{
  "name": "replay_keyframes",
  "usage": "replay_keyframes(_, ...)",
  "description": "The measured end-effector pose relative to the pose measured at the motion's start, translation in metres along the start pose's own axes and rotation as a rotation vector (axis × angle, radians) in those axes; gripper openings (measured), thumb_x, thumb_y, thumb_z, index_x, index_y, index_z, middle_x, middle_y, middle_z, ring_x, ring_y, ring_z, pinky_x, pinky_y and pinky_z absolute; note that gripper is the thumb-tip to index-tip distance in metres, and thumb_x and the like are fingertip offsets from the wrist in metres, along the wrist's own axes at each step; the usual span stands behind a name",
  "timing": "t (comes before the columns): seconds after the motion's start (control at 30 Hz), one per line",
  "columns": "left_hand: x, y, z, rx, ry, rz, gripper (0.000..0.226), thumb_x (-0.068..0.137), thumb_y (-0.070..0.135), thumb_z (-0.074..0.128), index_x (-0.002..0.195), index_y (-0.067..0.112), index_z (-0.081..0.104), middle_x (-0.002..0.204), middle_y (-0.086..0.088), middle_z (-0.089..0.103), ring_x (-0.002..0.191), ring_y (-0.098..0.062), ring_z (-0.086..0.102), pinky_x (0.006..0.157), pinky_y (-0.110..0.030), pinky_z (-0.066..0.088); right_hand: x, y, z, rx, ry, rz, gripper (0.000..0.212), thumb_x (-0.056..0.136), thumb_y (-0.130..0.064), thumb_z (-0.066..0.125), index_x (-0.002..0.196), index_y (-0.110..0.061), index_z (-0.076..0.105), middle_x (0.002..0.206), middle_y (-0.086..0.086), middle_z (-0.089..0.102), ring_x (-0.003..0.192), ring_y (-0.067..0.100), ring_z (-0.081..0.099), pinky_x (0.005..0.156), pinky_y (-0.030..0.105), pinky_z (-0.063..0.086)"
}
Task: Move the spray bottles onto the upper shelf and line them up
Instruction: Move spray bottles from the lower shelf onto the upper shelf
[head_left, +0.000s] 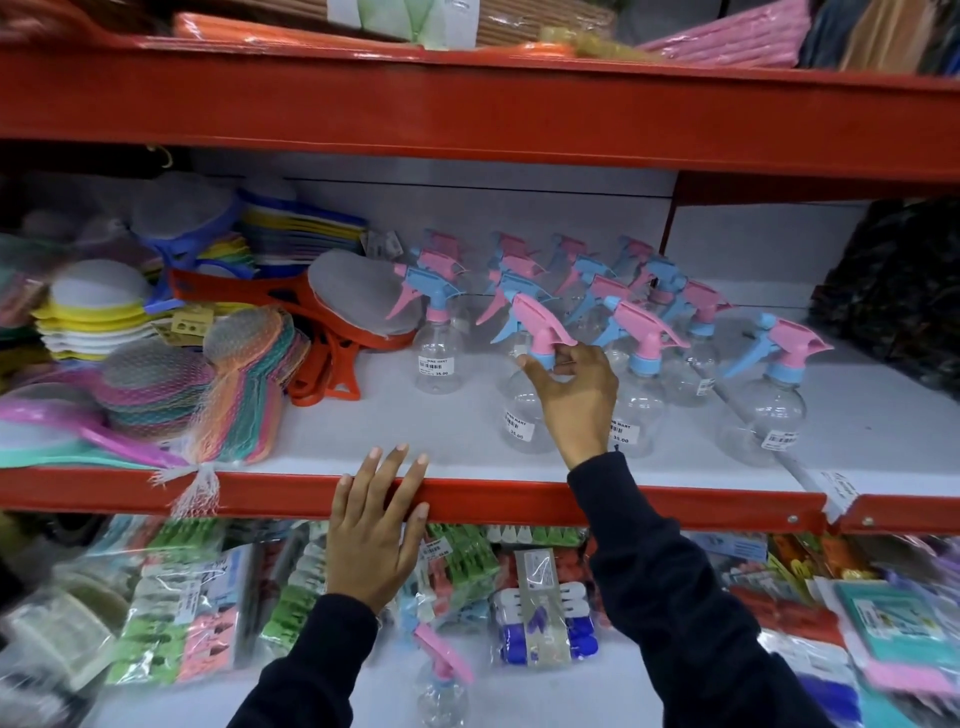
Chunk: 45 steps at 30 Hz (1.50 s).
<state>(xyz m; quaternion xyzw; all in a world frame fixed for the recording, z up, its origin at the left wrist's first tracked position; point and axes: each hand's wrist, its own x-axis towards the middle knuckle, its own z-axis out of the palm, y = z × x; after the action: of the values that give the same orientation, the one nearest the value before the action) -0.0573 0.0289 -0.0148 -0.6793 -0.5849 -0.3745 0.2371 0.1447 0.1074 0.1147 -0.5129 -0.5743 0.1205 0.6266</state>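
Observation:
Several clear spray bottles with pink and blue trigger heads stand in rows on the white upper shelf (363, 431). My right hand (571, 395) grips the neck of a front-row spray bottle (524, 410) with a pink head, which stands upright on the shelf. Another bottle (439, 353) stands to its left, and one more (763, 410) at the far right. My left hand (376, 525) lies flat with fingers spread on the red front edge of that shelf. On the lower shelf one spray bottle (441, 686) with a pink trigger stands between my arms.
Stacks of mesh scrubbers and plastic strainers (156, 395) fill the shelf's left part. Red strainers (332, 332) lie beside the bottles. Packets of clothes pegs (197, 597) crowd the lower shelf. A red beam (467, 114) runs overhead. A white rod (769, 436) lies across the shelf's right side.

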Motion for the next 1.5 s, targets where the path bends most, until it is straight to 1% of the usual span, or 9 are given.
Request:
replay_keyframes(0.33, 0.000, 0.000, 0.002, -0.008, 0.017, 0.001, 0.046, 0.100, 0.042, 0.026, 0.142, 0.028, 0.036, 0.145, 0.001, 0.039, 0.146, -0.011, 0.013, 0.119, -0.034, 0.006, -0.009, -0.006, -0.008, -0.075, -0.055, -0.071, 0.028, 0.083, -0.030, 0.067, 0.103, -0.010, 0.065, 0.104, 0.009, 0.067, 0.096, 0.022, 0.062, 0.079, 0.032, 0.049)
replay_keyframes(0.5, 0.000, 0.001, 0.000, -0.017, 0.033, 0.004, 0.046, 0.100, 0.042, 0.026, 0.141, 0.027, 0.037, 0.145, 0.000, 0.039, 0.146, -0.010, 0.012, 0.119, -0.033, 0.005, -0.027, 0.006, -0.037, -0.109, 0.286, -0.100, 0.036, 0.080, -0.042, 0.065, 0.107, -0.020, 0.059, 0.103, -0.002, 0.059, 0.093, 0.018, 0.057, 0.086, 0.040, 0.045)
replay_keyframes(0.6, 0.000, 0.002, -0.001, -0.018, 0.047, 0.012, 0.045, 0.099, 0.041, 0.027, 0.140, 0.025, 0.038, 0.144, -0.001, 0.040, 0.145, -0.013, 0.016, 0.119, -0.034, 0.007, -0.021, 0.020, -0.054, -0.182, 0.393, 0.007, 0.049, 0.076, -0.044, 0.070, 0.111, -0.015, 0.050, 0.109, 0.005, 0.053, 0.104, 0.022, 0.048, 0.090, 0.043, 0.039)
replay_keyframes(0.77, 0.002, 0.004, -0.003, -0.026, 0.033, 0.004, 0.045, 0.100, 0.041, 0.026, 0.139, 0.025, 0.039, 0.143, -0.002, 0.041, 0.141, -0.018, 0.023, 0.118, -0.034, 0.007, 0.004, 0.032, -0.061, -0.199, 0.303, 0.089, 0.055, 0.072, -0.037, 0.077, 0.110, -0.003, 0.053, 0.109, 0.018, 0.059, 0.107, 0.035, 0.051, 0.084, 0.040, 0.037)
replay_keyframes(0.93, 0.001, 0.005, -0.005, -0.032, -0.004, -0.008, 0.046, 0.100, 0.042, 0.025, 0.140, 0.025, 0.038, 0.144, -0.002, 0.041, 0.141, -0.020, 0.024, 0.118, -0.035, 0.007, 0.017, 0.042, -0.068, -0.232, 0.279, 0.077, 0.037, 0.076, -0.034, 0.073, 0.097, -0.008, 0.059, 0.101, 0.010, 0.066, 0.099, 0.032, 0.058, 0.081, 0.037, 0.033)
replay_keyframes(1.1, 0.001, 0.004, -0.005, -0.018, -0.030, -0.015, 0.046, 0.100, 0.042, 0.024, 0.141, 0.026, 0.037, 0.144, -0.001, 0.040, 0.142, -0.019, 0.023, 0.119, -0.034, 0.005, 0.020, 0.047, -0.076, -0.234, 0.214, 0.087, 0.032, 0.079, -0.036, 0.069, 0.100, -0.013, 0.063, 0.106, 0.008, 0.068, 0.102, 0.030, 0.058, 0.082, 0.035, 0.027)
replay_keyframes(1.3, 0.000, 0.003, -0.008, 0.008, -0.056, -0.011, 0.047, 0.101, 0.044, 0.021, 0.143, 0.027, 0.034, 0.145, -0.001, 0.039, 0.142, -0.019, 0.022, 0.118, -0.032, 0.005, 0.000, 0.027, -0.087, -0.178, 0.234, 0.085, 0.039, 0.079, -0.041, 0.068, 0.109, -0.018, 0.059, 0.112, 0.005, 0.063, 0.102, 0.025, 0.057, 0.096, 0.050, 0.039)
replay_keyframes(1.4, 0.000, -0.003, -0.015, 0.026, -0.063, 0.028, 0.047, 0.101, 0.042, 0.021, 0.143, 0.026, 0.035, 0.145, -0.004, 0.043, 0.140, -0.021, 0.024, 0.117, -0.030, 0.007, -0.046, 0.015, -0.089, -0.067, 0.288, 0.015, 0.031, 0.080, -0.045, 0.061, 0.104, -0.028, 0.053, 0.105, -0.007, 0.058, 0.093, 0.012, 0.054, 0.091, 0.054, 0.044)
replay_keyframes(1.5, -0.001, -0.016, -0.022, 0.051, -0.060, 0.001, 0.047, 0.101, 0.041, 0.021, 0.142, 0.024, 0.035, 0.145, -0.007, 0.044, 0.139, -0.023, 0.026, 0.116, -0.032, 0.009, -0.111, 0.016, -0.078, -0.029, 0.191, -0.051, 0.016, 0.083, -0.042, 0.057, 0.096, -0.036, 0.051, 0.094, -0.015, 0.055, 0.087, 0.010, 0.055, 0.084, 0.052, 0.049)
